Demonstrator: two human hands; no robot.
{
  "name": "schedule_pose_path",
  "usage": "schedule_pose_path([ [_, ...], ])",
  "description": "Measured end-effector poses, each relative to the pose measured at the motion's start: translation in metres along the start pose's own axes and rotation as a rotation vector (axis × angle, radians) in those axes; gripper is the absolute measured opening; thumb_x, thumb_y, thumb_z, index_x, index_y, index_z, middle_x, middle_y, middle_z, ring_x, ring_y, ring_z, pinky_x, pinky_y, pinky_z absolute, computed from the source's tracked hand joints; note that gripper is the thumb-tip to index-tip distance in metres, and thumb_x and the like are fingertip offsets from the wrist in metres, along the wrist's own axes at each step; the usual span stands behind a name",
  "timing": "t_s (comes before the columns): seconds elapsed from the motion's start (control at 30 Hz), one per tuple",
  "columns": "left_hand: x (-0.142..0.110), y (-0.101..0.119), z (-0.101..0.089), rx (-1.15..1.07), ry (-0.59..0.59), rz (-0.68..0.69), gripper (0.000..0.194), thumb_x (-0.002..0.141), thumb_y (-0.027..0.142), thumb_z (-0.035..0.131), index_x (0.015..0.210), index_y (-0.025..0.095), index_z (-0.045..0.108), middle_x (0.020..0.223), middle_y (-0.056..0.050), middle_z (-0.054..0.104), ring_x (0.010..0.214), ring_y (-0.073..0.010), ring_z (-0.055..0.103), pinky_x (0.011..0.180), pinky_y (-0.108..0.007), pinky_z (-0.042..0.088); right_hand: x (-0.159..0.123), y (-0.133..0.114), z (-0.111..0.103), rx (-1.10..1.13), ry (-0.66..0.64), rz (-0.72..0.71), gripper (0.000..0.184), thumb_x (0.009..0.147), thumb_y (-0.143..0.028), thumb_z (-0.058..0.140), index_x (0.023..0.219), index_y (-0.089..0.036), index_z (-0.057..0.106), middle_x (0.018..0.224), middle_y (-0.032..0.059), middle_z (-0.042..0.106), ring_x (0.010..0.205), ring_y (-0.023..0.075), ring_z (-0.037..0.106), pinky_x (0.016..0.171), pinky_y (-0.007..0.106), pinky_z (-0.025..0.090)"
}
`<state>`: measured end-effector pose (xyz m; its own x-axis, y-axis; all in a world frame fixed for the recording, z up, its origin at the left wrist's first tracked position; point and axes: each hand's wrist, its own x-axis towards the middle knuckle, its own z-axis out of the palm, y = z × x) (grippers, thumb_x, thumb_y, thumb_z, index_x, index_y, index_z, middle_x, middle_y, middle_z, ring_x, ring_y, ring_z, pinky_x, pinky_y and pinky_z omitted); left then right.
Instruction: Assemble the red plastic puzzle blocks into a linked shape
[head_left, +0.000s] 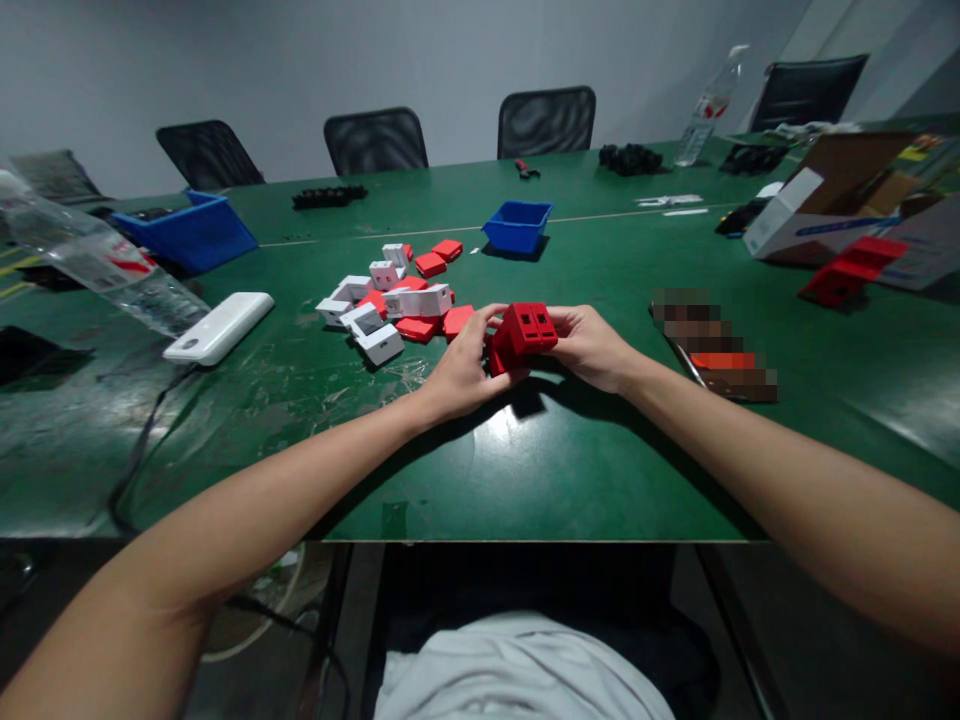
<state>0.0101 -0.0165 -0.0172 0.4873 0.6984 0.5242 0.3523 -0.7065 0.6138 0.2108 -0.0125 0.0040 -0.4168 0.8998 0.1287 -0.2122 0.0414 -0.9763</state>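
Between my two hands, just above the table, is a red block-shaped plastic part [529,328] with two small square holes in its facing side. My left hand [472,362] is closed round its left side, thumb along the bottom. The fingers of my right hand [589,345] pinch it from the right; their tips are partly hidden behind it. Left of my hands lies a loose pile of white plastic housings [381,344] and red pieces [418,328]. One red piece [458,321] sits right beside my left fingers.
A small blue bin [517,228] stands beyond my hands. To the left are a white power bank [220,328] with a cable, a tilted water bottle [112,265] and a larger blue bin [196,235]. On the right lie a phone-like object [712,350], a red stand [855,271] and an open carton [825,200].
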Motion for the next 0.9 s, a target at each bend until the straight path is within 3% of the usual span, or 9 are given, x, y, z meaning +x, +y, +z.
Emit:
schedule_pose_path([
  [0.17, -0.001, -0.001, 0.000, 0.070, -0.020, -0.020, 0.066, 0.078, 0.030, 0.077, 0.133, 0.019, 0.043, 0.127, -0.015, 0.059, 0.118, -0.0286, 0.061, 0.101, -0.049, 0.051, -0.001, -0.002, -0.001, -0.036, 0.005, -0.029, 0.037, 0.057, -0.028, 0.092, 0.091, -0.020, 0.078, 0.088, 0.0020, 0.077, 0.083, 0.0161, 0.070, 0.087, 0.034, 0.054],
  [0.5, 0.000, 0.006, -0.001, 0.053, -0.047, -0.065, 0.055, 0.078, 0.020, 0.072, 0.127, 0.018, 0.049, 0.127, -0.014, 0.064, 0.114, -0.0262, 0.065, 0.099, -0.045, 0.053, -0.002, -0.003, 0.001, -0.269, 0.022, -0.182, 0.028, 0.062, -0.032, 0.088, 0.085, -0.020, 0.077, 0.097, 0.0060, 0.074, 0.099, 0.0229, 0.067, 0.090, 0.038, 0.053],
  [0.7, 0.000, 0.010, -0.002, 0.018, -0.050, -0.089, 0.055, 0.079, 0.027, 0.074, 0.127, 0.018, 0.048, 0.120, -0.012, 0.067, 0.107, -0.0266, 0.068, 0.093, -0.044, 0.056, -0.001, 0.000, 0.002, -0.246, 0.081, -0.129, 0.035, 0.062, -0.035, 0.090, 0.088, -0.019, 0.075, 0.092, 0.0044, 0.074, 0.084, 0.0186, 0.068, 0.082, 0.034, 0.055],
  [0.9, 0.001, 0.014, -0.003, -0.009, -0.045, -0.075, 0.063, 0.080, 0.037, 0.075, 0.132, 0.019, 0.044, 0.117, -0.012, 0.068, 0.101, -0.0246, 0.069, 0.090, -0.042, 0.057, -0.001, 0.000, 0.002, -0.166, 0.097, -0.115, 0.043, 0.061, -0.040, 0.090, 0.095, -0.019, 0.074, 0.097, 0.0058, 0.076, 0.089, 0.0197, 0.070, 0.088, 0.036, 0.055],
])
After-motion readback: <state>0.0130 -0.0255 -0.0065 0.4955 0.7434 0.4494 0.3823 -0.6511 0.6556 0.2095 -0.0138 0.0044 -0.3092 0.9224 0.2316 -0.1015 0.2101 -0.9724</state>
